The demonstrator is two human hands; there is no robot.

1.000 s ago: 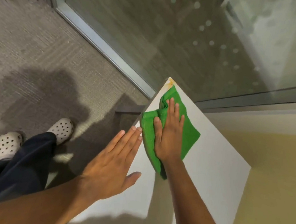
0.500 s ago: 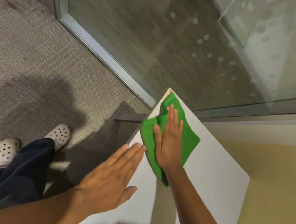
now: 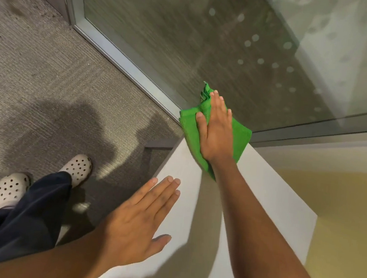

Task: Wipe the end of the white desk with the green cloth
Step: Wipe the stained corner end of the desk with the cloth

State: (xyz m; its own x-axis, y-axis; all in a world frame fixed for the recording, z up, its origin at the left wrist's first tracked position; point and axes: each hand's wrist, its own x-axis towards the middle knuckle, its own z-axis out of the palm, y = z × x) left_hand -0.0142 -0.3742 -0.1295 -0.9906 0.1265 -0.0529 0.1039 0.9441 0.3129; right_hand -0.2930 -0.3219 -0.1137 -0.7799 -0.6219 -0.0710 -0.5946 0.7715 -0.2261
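The white desk (image 3: 272,205) narrows to a corner near the glass wall. A folded green cloth (image 3: 190,128) covers that far corner and hangs a little past its tip. My right hand (image 3: 215,130) lies flat on the cloth, palm down, fingers together, pressing it onto the desk. My left hand (image 3: 140,224) hovers or rests flat at the desk's left edge, nearer to me, fingers straight and holding nothing.
A glass wall (image 3: 210,40) with a metal frame (image 3: 123,59) runs right behind the desk corner. Grey carpet (image 3: 37,91) lies to the left, with my feet in white perforated clogs (image 3: 76,169). A yellow surface (image 3: 349,222) borders the desk on the right.
My right hand has slid the cloth away from me to the desk's far corner, covering the tip. The left hand stays flat by the left edge.
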